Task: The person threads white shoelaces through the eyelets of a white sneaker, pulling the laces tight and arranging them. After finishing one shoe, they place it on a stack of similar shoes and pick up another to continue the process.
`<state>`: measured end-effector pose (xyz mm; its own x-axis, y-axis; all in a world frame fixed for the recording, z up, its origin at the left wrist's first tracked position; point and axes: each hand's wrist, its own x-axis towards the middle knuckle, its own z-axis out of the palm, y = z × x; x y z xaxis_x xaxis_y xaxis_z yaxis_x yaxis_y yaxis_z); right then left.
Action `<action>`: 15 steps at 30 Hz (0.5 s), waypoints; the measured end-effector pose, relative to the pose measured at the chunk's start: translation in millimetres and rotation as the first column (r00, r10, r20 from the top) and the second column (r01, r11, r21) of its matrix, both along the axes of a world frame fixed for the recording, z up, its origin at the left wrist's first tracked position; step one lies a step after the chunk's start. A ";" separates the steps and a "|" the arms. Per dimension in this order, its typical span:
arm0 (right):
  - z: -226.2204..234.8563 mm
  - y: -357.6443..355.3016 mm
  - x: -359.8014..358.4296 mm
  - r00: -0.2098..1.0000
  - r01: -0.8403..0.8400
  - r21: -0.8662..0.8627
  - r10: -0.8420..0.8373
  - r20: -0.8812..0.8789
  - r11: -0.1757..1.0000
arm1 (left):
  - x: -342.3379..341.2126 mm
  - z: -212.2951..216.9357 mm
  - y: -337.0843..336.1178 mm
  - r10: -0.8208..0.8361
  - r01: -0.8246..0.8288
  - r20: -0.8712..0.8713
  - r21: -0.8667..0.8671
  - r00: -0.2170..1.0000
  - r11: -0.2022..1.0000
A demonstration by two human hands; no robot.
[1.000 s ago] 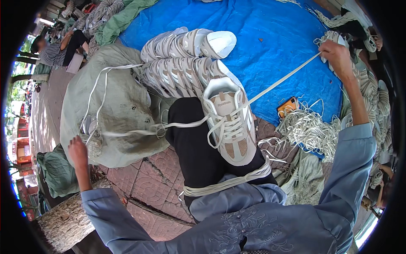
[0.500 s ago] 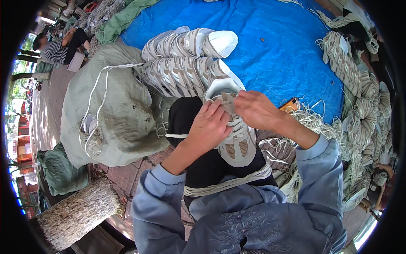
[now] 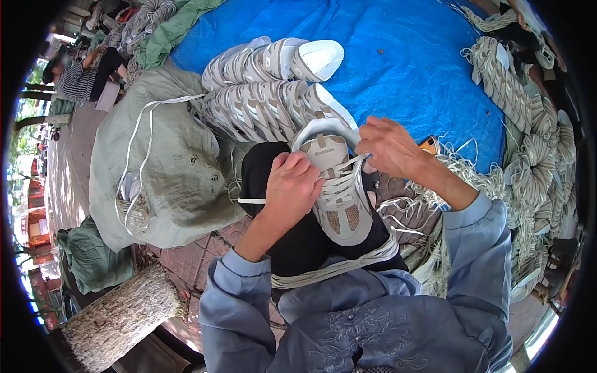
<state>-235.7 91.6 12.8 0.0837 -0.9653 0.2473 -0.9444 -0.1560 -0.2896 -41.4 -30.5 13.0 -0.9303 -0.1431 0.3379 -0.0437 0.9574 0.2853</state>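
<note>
A grey-and-beige sneaker (image 3: 345, 229) rests on my black-clad lap, toe toward me, with white laces threaded across its front. Its tongue shows between my hands. My right hand (image 3: 390, 149) is closed in a pinch on a white shoelace (image 3: 352, 164) drawn out from the sneaker's upper right. At the sneaker's left edge, beside the lace rows, my left hand (image 3: 291, 184) is closed with curled fingers; what lies inside them is hidden. A bundle of pale laces (image 3: 339, 268) lies across my thighs.
Two rows of nested sneakers (image 3: 249, 112) lie on a blue tarp (image 3: 410, 68) ahead. A stuffed grey-green sack (image 3: 168, 155) stands left, above a rough stone block (image 3: 121, 317). Loose laces (image 3: 466, 186) and bundled sneakers (image 3: 538, 165) lie right. A seated person (image 3: 81, 78) is far left.
My right hand has moved right and slightly up from the tongue, pulling a lace outward. My left hand has shifted down and left, uncovering the tongue.
</note>
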 end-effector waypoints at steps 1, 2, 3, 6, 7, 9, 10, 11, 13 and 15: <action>-2.3 -0.2 0.2 1.000 0.009 -0.009 -0.009 0.011 1.000 | -0.9 -0.3 -0.1 0.009 -0.009 -0.005 0.014 1.000 1.000; -5.7 -0.3 0.8 1.000 0.016 -0.014 -0.016 0.021 1.000 | -1.7 -0.7 0.6 0.021 -0.020 -0.009 0.031 1.000 0.999; -6.8 -0.3 1.1 0.999 0.023 -0.019 -0.023 0.032 1.000 | -3.4 -0.4 1.3 0.030 -0.030 -0.024 0.020 0.999 0.999; -4.4 -0.9 3.2 0.991 -0.024 -0.104 0.009 -0.135 0.994 | -9.8 -1.0 8.0 0.031 -0.032 -0.049 -0.023 0.998 0.999; -4.4 -1.5 3.6 0.990 -0.027 -0.111 0.011 -0.143 0.993 | -13.9 0.2 13.8 0.013 -0.015 -0.050 -0.047 0.999 0.999; -3.6 -1.2 3.1 0.986 -0.028 -0.121 0.007 -0.166 0.992 | -21.6 -2.4 23.5 -0.012 0.012 -0.004 -0.120 1.000 0.993; -4.0 -0.6 3.1 0.987 -0.024 -0.119 0.004 -0.163 0.993 | -24.6 -6.0 27.3 -0.014 0.021 0.045 -0.169 0.999 0.985; -4.3 -0.3 3.4 0.988 -0.025 -0.118 0.006 -0.158 0.993 | -26.9 -9.1 31.0 -0.009 0.030 0.097 -0.219 0.995 0.975; -5.6 -0.5 3.2 0.990 -0.025 -0.129 0.007 -0.139 0.991 | -34.1 -12.0 34.5 -0.019 0.069 0.186 -0.266 0.982 0.962; -8.9 -2.4 2.6 0.994 -0.023 -0.154 0.006 -0.110 0.988 | -41.3 -9.2 35.4 -0.019 0.111 0.304 -0.288 0.953 0.951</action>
